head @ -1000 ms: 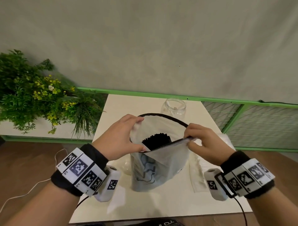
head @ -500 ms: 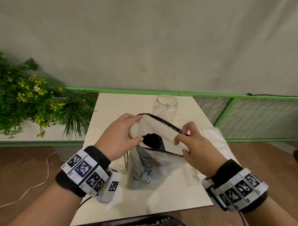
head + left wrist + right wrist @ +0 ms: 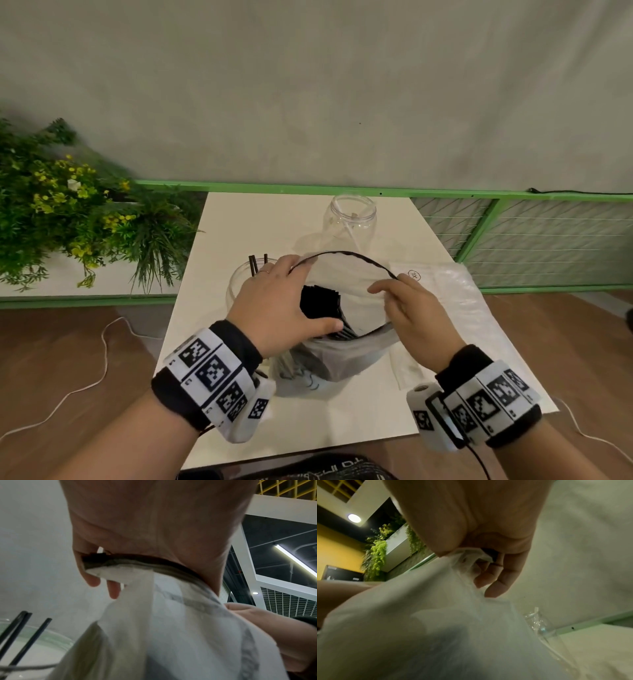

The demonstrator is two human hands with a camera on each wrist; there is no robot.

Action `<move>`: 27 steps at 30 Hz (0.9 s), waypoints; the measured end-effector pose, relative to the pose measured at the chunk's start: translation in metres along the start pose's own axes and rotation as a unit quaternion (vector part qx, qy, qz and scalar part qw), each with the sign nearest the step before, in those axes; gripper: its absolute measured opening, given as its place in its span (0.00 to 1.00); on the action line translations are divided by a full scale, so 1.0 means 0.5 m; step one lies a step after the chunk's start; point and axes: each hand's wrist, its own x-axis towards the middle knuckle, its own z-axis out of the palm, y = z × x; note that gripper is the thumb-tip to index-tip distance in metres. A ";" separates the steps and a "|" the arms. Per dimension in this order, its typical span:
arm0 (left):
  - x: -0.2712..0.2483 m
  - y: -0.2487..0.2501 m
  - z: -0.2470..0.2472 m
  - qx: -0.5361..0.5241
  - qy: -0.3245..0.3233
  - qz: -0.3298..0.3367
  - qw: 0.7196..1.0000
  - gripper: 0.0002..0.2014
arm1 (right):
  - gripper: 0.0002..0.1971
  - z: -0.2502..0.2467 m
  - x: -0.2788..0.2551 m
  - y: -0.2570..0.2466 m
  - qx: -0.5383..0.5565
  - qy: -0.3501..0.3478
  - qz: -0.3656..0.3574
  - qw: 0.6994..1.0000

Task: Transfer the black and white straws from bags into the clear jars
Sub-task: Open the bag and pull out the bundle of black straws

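A translucent white bag (image 3: 346, 363) with a black rim stands on the white table (image 3: 274, 222), its mouth spread into a wide circle. A bundle of black straws (image 3: 322, 301) shows inside. My left hand (image 3: 287, 298) grips the left rim, thumb inside the mouth; the left wrist view shows my left hand (image 3: 102, 577) curled over the rim. My right hand (image 3: 397, 303) pinches the right rim, with the bag film (image 3: 436, 615) bunched in my right hand (image 3: 488, 577). A clear jar (image 3: 239, 284) behind my left hand holds a few black straws (image 3: 257, 263). A second clear jar (image 3: 352, 216) stands further back.
A flat plastic bag (image 3: 452, 294) lies on the table to the right. A planter of green plants (image 3: 68, 212) stands to the left. A green railing (image 3: 513, 233) runs behind the table, and a white cable (image 3: 102, 342) trails on the wooden floor.
The bag mouth went from a narrow slit to a wide round opening. My right hand slid back along the rim. The jar with black straws has come into view behind my left hand.
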 end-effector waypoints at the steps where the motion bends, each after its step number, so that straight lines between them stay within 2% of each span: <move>1: 0.002 0.002 0.006 -0.009 0.005 0.001 1.000 0.52 | 0.11 -0.001 -0.001 -0.003 0.022 -0.014 0.001 1.000; 4: 0.005 0.004 0.025 -0.009 0.001 -0.006 1.000 0.58 | 0.25 0.002 -0.006 0.002 0.011 -0.067 -0.007 0.998; 5: 0.005 0.006 0.029 0.003 0.000 -0.009 1.000 0.59 | 0.27 0.005 -0.007 0.006 -0.005 -0.069 -0.016 0.998; 9: 0.011 0.012 0.045 0.050 0.002 -0.010 0.999 0.61 | 0.21 0.014 -0.005 0.016 -0.083 -0.014 -0.087 0.993; 13: 0.018 0.011 0.058 0.053 -0.009 -0.025 0.998 0.62 | 0.30 0.024 -0.003 0.025 -0.183 0.048 -0.123 0.974; 15: 0.022 0.008 0.062 0.059 -0.013 -0.026 0.998 0.61 | 0.34 0.026 -0.010 0.030 -0.208 0.074 -0.180 0.959; 17: 0.026 0.007 0.067 0.075 -0.011 -0.023 0.997 0.59 | 0.31 0.027 -0.018 0.037 -0.250 0.087 -0.251 0.931; 19: 0.030 0.007 0.073 0.095 -0.006 -0.019 0.995 0.56 | 0.25 0.031 -0.023 0.047 -0.281 0.086 -0.275 0.915; 21: 0.033 0.006 0.077 0.103 -0.002 -0.019 0.995 0.53 | 0.21 0.038 -0.025 0.061 -0.298 0.065 -0.257 0.917; 24: 0.037 0.004 0.083 0.087 -0.003 -0.011 0.996 0.49 | 0.24 0.048 -0.020 0.072 -0.358 0.015 -0.171 0.918; 27: 0.038 0.003 0.089 0.059 -0.010 0.001 0.998 0.48 | 0.23 0.051 -0.008 0.057 -0.359 0.006 -0.086 0.929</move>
